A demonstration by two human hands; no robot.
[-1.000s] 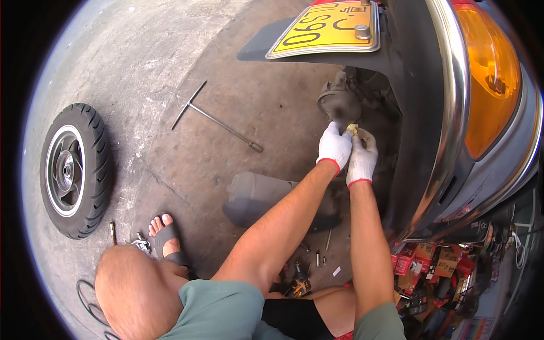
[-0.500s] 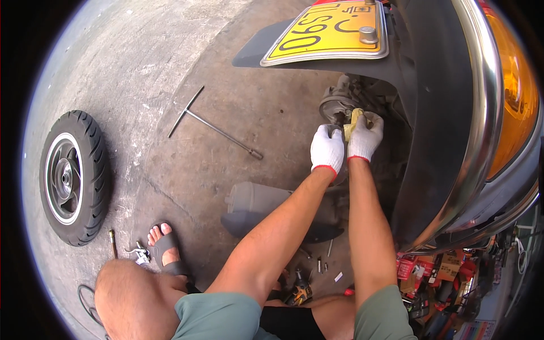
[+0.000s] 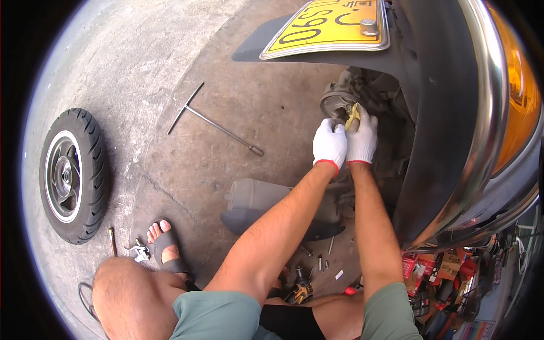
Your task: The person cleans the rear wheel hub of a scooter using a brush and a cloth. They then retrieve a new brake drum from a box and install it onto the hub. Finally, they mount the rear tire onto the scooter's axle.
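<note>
Much of the round grey metal hub (image 3: 335,102) under the scooter's tail is hidden behind the gloved knuckles and the dark fender, and its detail is hard to make out. The left hand (image 3: 329,144) and right hand (image 3: 361,137), both in white knit gloves with red cuffs, sit side by side with fingers curled together, pinching a small yellow-green piece (image 3: 353,115) at their tips, touching the hub. Its shape is unclear. Above the fingers hangs a yellow rectangular plate (image 3: 328,25). Well left of them, on cracked grey concrete (image 3: 170,68), lie a long T-handled steel wrench (image 3: 215,124) and a black tyre on a silver rim (image 3: 71,175).
</note>
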